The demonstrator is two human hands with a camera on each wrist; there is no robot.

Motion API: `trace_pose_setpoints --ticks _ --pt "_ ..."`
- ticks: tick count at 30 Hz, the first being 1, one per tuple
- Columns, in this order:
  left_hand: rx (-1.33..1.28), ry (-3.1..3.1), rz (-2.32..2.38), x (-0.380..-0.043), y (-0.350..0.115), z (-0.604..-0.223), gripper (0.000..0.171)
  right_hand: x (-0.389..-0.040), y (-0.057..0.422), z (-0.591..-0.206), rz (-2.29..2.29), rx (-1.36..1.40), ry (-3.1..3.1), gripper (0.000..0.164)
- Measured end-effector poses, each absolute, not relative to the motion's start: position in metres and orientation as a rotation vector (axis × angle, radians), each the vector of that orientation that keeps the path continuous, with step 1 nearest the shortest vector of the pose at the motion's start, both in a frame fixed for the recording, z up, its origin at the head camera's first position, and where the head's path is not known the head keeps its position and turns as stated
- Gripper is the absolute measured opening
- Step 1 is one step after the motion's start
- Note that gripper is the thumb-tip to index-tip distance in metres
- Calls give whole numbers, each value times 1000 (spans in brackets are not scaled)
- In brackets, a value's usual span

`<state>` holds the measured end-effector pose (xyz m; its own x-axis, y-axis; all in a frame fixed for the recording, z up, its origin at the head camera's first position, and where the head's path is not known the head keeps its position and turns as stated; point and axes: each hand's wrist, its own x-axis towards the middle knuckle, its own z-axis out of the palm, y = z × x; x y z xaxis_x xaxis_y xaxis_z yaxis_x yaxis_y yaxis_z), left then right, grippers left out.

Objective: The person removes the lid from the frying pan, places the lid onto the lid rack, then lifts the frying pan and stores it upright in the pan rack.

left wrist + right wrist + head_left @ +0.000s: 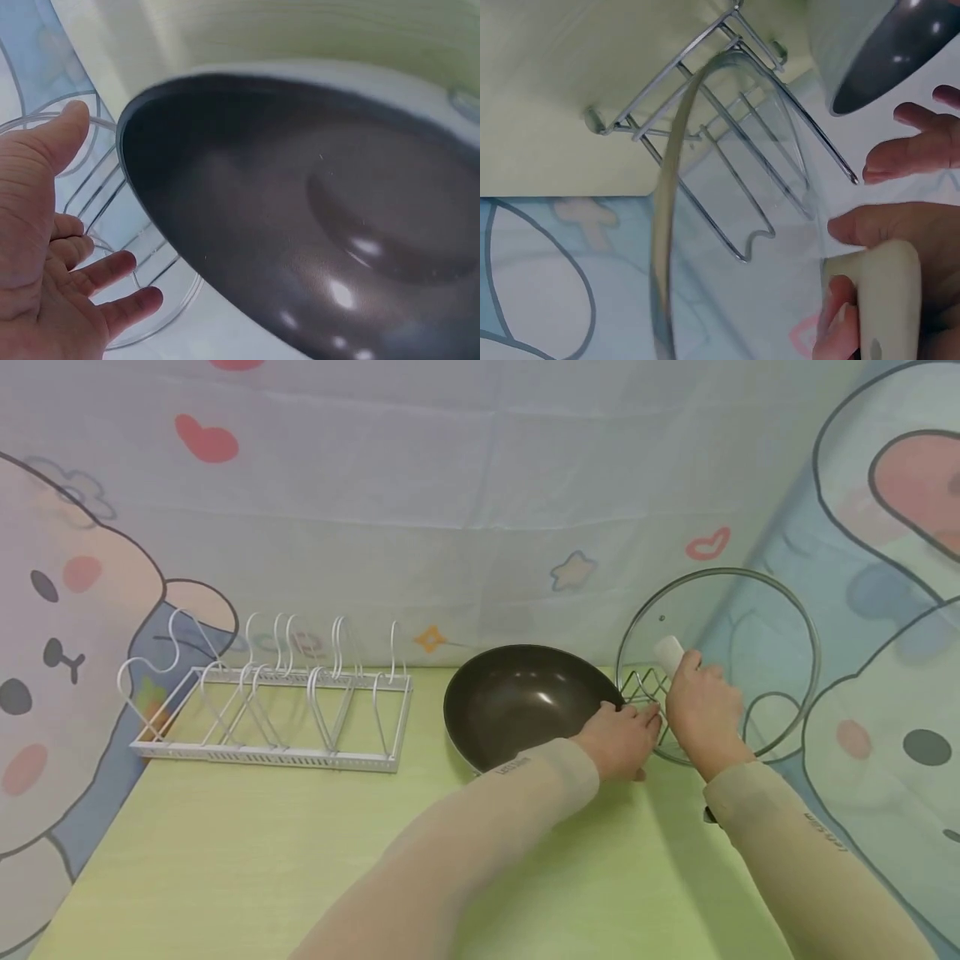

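Note:
My right hand grips the white handle of a round glass lid with a metal rim. The lid stands tilted upright at the right, its lower edge among the wires of a small metal rack; I cannot tell whether it bears on them. Between the rack and a dark wok is my left hand. In the left wrist view its fingers are spread and relaxed beside the wok's rim, holding nothing. The wok sits on the table, its inside facing up.
A white rack with several upright wire loops stands on the left of the pale green table. Patterned cloth hangs close behind and at both sides. A small dark thing shows by the right sleeve.

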<state>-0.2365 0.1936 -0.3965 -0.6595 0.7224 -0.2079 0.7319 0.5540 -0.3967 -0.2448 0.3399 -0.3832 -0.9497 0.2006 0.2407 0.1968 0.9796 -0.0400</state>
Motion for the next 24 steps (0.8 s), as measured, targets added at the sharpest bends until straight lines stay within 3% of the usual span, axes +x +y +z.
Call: trace_pose_setpoints --ticks 6,12,18,24 --pt "1357 2752 -714 -236 170 -384 94 -240 342 -370 -23 -274 -2966 51" --pt "1403 2746 -677 -239 128 -378 96 -237 341 -362 -53 -278 -2957 50" --pt "1274 2790 -348 -234 59 -370 100 -233 333 -359 -136 -198 -2838 48" --pt "1057 2814 114 -206 -12 -369 95 -221 321 -364 -150 -61 -2745 52"
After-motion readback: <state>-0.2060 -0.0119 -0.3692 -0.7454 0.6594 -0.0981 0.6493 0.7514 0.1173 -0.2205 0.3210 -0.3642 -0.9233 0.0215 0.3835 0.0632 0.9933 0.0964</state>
